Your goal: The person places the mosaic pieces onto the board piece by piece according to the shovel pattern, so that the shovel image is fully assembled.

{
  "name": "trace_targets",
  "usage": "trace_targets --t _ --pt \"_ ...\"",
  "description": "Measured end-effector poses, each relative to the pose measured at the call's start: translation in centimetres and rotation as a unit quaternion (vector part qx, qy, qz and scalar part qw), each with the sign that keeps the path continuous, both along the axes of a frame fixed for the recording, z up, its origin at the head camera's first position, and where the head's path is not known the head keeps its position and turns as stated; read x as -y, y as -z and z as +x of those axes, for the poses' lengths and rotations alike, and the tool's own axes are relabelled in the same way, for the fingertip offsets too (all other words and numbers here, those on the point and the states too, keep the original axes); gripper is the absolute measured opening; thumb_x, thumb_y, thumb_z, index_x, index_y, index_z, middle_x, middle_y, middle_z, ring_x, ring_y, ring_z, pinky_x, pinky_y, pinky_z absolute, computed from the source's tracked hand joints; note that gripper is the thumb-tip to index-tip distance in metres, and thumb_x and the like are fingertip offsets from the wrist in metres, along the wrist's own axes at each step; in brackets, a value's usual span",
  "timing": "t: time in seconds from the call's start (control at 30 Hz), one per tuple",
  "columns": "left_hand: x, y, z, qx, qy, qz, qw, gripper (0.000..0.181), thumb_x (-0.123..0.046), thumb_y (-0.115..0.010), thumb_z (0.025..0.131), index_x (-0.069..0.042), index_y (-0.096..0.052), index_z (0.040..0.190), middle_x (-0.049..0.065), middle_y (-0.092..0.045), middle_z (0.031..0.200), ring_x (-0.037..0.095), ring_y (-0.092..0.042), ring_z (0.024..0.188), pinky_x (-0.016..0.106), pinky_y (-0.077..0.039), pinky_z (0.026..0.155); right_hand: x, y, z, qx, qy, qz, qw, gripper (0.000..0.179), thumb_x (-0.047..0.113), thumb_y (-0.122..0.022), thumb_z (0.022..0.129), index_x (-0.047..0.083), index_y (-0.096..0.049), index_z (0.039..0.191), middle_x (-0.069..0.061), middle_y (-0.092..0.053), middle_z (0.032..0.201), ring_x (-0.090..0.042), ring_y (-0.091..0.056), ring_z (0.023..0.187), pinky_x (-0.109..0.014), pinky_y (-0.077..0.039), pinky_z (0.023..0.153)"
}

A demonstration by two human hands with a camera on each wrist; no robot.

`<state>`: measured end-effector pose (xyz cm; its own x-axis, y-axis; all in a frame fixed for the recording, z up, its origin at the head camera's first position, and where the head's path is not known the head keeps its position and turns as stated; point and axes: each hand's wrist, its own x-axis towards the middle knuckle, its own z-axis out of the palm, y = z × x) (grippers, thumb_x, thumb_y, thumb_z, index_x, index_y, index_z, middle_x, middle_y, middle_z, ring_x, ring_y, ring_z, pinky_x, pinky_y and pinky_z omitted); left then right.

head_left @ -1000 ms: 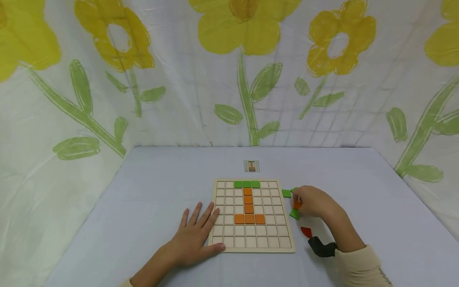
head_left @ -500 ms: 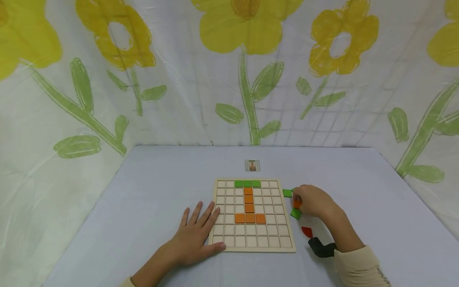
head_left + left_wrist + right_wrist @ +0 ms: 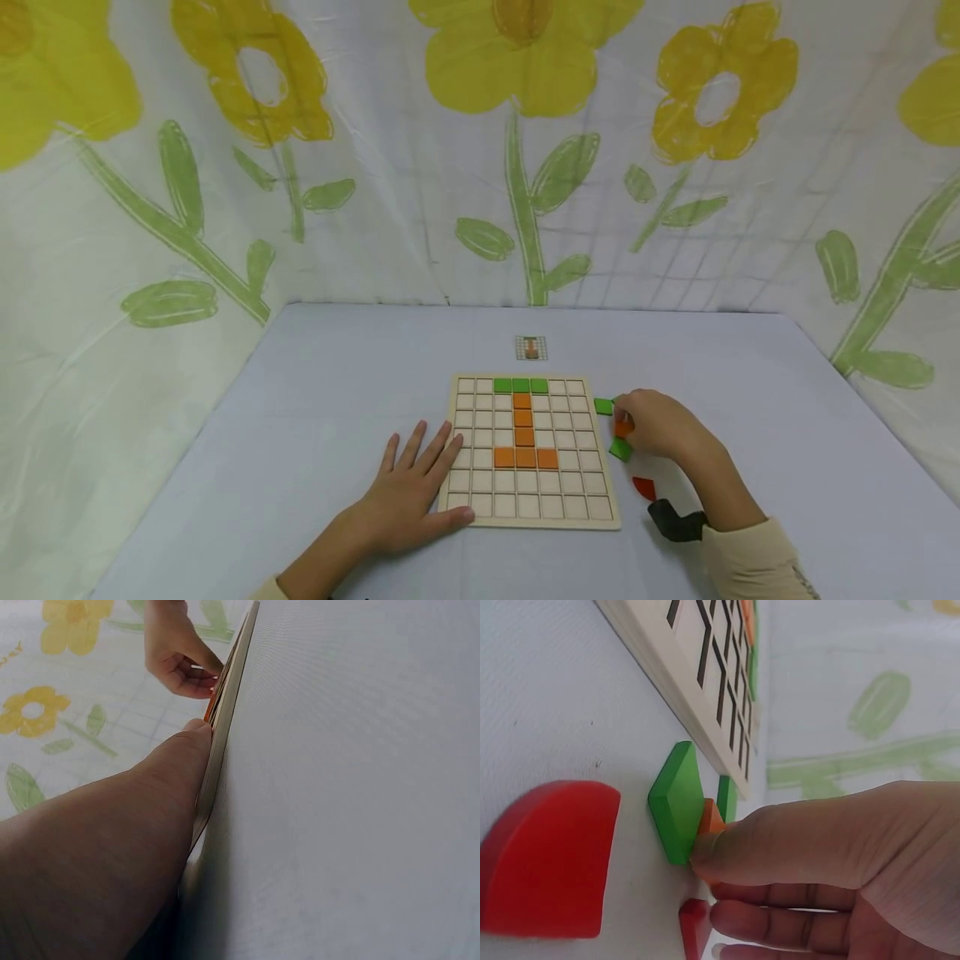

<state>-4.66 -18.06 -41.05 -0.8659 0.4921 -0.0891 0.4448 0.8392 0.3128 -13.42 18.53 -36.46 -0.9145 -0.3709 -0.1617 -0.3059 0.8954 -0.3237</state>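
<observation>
The left hand (image 3: 405,504), fingers straight and spread, rests on the edge of one board (image 3: 551,506) between the hands, bearing three green tiles (image 3: 521,386) and six orange tiles (image 3: 526,457). The right hand (image 3: 662,423) pinches one loose orange tile (image 3: 623,428); near it lie two red pieces (image 3: 555,859) and two loose green tiles (image 3: 620,450) (perhaps three, a sliver showing by the fingertips).

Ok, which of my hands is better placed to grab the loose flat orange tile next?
Likely your right hand: it is at the orange tile, beside a green square tile. Your left hand rests at the left edge of the pale wooden grid board, farther away.
</observation>
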Motion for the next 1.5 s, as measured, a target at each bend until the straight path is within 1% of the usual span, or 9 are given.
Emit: trace_targets --t 0.2,0.43,0.63,0.73,0.87,0.97,1.17,1.3,1.5 --pt "0.0 0.1 -0.1 -0.004 0.002 0.000 1.0000 0.096 -0.076 -0.039 0.093 -0.012 -0.018 0.162 0.009 -0.005 0.168 0.041 0.003 0.151 0.069 0.003 0.111 0.1 0.0 -0.1 0.004 -0.005 -0.010 0.9999 0.021 -0.008 -0.069 0.075 0.004 -0.071 0.093 -0.002 -0.060 0.085 -0.020 -0.053 0.077 -0.040 -0.050 0.070" --pt "0.0 0.2 -0.1 -0.007 0.002 0.001 1.0000 0.095 -0.075 -0.040 0.093 -0.012 -0.019 0.162 0.009 -0.005 0.168 0.042 0.002 0.150 0.069 0.002 0.111 0.7 0.0 -0.1 0.026 0.002 -0.028 0.9993 0.024 -0.008 -0.069 0.074 0.005 -0.071 0.095 -0.002 -0.062 0.088 -0.020 -0.055 0.079 -0.039 -0.051 0.072" --pt "0.0 0.2 -0.1 -0.006 0.001 0.002 1.0000 0.095 -0.075 -0.040 0.093 -0.012 -0.018 0.162 0.008 -0.005 0.168 0.041 0.003 0.151 0.069 0.003 0.111 1.7 -0.2 0.3 0.036 -0.004 -0.040 0.9985 0.021 -0.004 -0.073 0.079 0.004 -0.073 0.098 -0.001 -0.062 0.089 -0.020 -0.054 0.079 -0.036 -0.051 0.072" --pt "0.0 0.2 -0.1 -0.007 0.000 0.003 1.0000 0.095 -0.076 -0.040 0.093 -0.013 -0.018 0.162 0.008 -0.005 0.168 0.040 0.003 0.151 0.069 0.003 0.111 2.2 -0.3 0.6 0.037 -0.008 -0.042 0.9984 0.017 -0.002 -0.075 0.081 0.005 -0.073 0.097 -0.001 -0.061 0.087 -0.020 -0.053 0.078 -0.035 -0.050 0.070" --pt "0.0 0.3 -0.1 -0.007 0.000 0.001 1.0000 0.096 -0.076 -0.039 0.093 -0.013 -0.018 0.162 0.007 -0.004 0.168 0.040 0.003 0.151 0.069 0.003 0.111 2.6 -0.2 0.8 0.031 -0.018 -0.042 0.9985 0.017 -0.004 -0.074 0.081 0.005 -0.073 0.095 0.000 -0.059 0.083 -0.019 -0.052 0.077 -0.035 -0.048 0.069" --pt "0.0 0.3 -0.1 -0.007 -0.001 0.000 1.0000 0.096 -0.077 -0.039 0.093 -0.013 -0.018 0.162 0.007 -0.004 0.168 0.040 0.003 0.151 0.069 0.003 0.111 2.9 0.0 0.9 0.027 -0.024 -0.043 0.9984 0.020 -0.006 -0.072 0.079 0.006 -0.072 0.095 0.001 -0.058 0.083 -0.019 -0.051 0.076 -0.035 -0.047 0.068" --pt "0.0 0.4 -0.1 -0.006 -0.001 -0.003 1.0000 0.096 -0.077 -0.038 0.093 -0.014 -0.017 0.162 0.007 -0.004 0.168 0.040 0.004 0.151 0.068 0.003 0.111 3.5 0.2 1.3 0.015 -0.040 -0.045 0.9981 0.020 -0.003 -0.077 0.079 0.008 -0.071 0.094 0.003 -0.059 0.084 -0.016 -0.052 0.075 -0.033 -0.050 0.070" --pt "0.0 0.4 -0.1 -0.005 -0.001 -0.004 1.0000 0.096 -0.077 -0.038 0.093 -0.014 -0.017 0.162 0.007 -0.004 0.168 0.040 0.004 0.151 0.068 0.004 0.111 4.0 0.2 1.5 -0.002 -0.053 -0.044 0.9976 0.020 -0.005 -0.076 0.077 0.008 -0.071 0.092 0.004 -0.058 0.083 -0.015 -0.051 0.076 -0.033 -0.050 0.071" --pt "0.0 0.3 -0.1 -0.005 -0.001 -0.006 1.0000 0.096 -0.077 -0.038 0.093 -0.014 -0.017 0.162 0.007 -0.004 0.168 0.040 0.004 0.151 0.068 0.003 0.111 4.6 0.3 1.8 -0.006 -0.067 -0.042 0.9969 0.017 0.003 -0.081 0.080 0.010 -0.073 0.093 0.006 -0.057 0.082 -0.014 -0.049 0.076 -0.031 -0.048 0.069"
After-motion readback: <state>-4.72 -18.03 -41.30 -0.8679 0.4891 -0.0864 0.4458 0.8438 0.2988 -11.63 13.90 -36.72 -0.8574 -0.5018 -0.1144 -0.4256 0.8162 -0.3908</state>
